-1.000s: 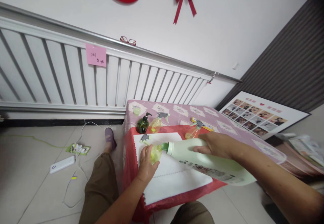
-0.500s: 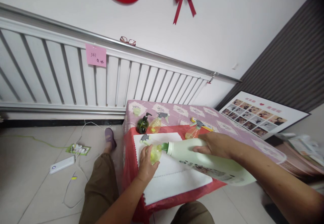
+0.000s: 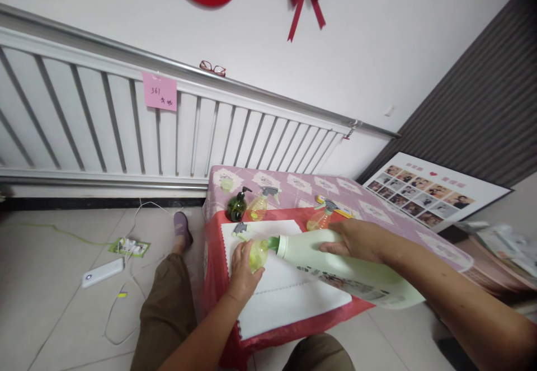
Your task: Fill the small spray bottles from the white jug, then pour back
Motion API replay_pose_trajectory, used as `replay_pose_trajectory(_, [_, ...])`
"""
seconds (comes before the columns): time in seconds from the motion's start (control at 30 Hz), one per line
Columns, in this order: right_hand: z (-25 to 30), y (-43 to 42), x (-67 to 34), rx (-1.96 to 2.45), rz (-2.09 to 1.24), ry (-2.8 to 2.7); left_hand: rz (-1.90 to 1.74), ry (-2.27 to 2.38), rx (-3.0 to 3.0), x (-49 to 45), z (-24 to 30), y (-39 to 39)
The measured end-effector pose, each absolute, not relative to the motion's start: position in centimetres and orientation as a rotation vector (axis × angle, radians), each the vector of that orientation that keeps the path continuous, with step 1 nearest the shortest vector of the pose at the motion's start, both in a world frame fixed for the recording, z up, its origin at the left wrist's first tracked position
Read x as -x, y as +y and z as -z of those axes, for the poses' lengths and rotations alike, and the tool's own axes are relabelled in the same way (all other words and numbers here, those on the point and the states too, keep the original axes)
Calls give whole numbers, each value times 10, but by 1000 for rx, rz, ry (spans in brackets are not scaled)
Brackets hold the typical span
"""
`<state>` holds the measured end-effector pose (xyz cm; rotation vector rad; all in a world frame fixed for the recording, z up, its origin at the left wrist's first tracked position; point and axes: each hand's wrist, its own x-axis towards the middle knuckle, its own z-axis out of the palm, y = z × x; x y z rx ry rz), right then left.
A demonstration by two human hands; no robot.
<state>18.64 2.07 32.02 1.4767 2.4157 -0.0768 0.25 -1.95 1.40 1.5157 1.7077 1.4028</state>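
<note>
My right hand (image 3: 356, 240) grips a large pale green detergent bottle (image 3: 335, 264), tipped on its side with its green spout against the mouth of a small yellow-green bottle (image 3: 258, 253). My left hand (image 3: 242, 270) is wrapped round that small bottle, which stands on a white cloth (image 3: 285, 292). A grey spray head (image 3: 240, 229) lies loose on the cloth just behind my left hand.
The low table (image 3: 377, 206) has a pink patterned cover and a red mat. On it stand a dark green pump bottle (image 3: 236, 206), a yellow spray bottle (image 3: 259, 204) and an orange spray bottle (image 3: 319, 217). A power bank (image 3: 103, 272) and cables lie on the floor left.
</note>
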Motion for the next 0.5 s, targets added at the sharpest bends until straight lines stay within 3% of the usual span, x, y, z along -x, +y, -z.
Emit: replay_pose_trajectory(0.5, [-305,21,-201,-1537,138,2451,-1443,1735,-1510,-5,-8,-18])
